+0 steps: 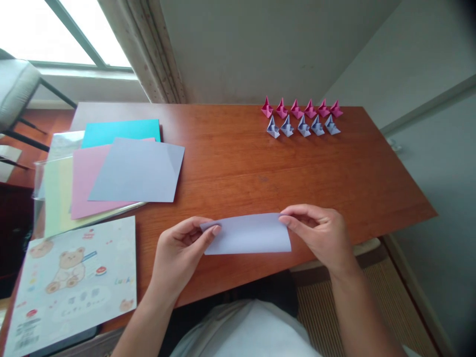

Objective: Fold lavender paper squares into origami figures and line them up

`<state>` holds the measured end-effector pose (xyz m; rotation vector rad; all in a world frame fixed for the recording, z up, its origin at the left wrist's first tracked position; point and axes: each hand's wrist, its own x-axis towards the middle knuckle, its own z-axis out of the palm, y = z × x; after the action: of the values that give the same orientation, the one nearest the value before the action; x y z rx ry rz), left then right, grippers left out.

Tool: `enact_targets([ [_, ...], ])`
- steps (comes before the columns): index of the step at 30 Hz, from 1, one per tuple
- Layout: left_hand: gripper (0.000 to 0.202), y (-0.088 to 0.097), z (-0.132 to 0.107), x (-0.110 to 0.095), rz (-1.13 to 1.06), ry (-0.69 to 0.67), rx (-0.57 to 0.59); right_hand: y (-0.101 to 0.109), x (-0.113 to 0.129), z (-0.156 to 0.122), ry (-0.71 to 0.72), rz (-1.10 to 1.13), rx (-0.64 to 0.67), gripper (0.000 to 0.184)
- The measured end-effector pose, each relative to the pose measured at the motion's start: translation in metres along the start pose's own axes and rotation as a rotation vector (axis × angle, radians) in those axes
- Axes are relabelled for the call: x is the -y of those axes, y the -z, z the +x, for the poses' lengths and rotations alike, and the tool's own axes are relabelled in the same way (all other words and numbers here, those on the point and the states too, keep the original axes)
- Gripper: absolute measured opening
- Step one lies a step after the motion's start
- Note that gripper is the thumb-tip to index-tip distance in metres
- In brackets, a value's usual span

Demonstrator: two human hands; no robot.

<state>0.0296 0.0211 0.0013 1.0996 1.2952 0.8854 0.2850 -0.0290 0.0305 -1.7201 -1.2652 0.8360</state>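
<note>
A lavender paper (248, 234), folded into a long rectangle, lies near the front edge of the wooden table (238, 163). My left hand (182, 253) pinches its left end between thumb and fingers. My right hand (320, 233) pinches its upper right corner. Both hands are closed on the paper.
A stack of coloured paper sheets (122, 168) (lavender, pink, turquoise, pale green) lies at the left. A bear-printed paper pack (74, 282) sits at the front left. Rows of pink folded figures (301, 108) and lavender folded figures (303, 126) stand at the back right. A chair (18, 89) is by the window.
</note>
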Motion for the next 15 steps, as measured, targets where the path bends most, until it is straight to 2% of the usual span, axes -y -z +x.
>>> enact_targets([
  [15,0.021,0.0033,-0.0008,0.0013,0.069,0.019,0.015,0.0008,0.0024,-0.0001,-0.003,0.015,0.014,0.016],
])
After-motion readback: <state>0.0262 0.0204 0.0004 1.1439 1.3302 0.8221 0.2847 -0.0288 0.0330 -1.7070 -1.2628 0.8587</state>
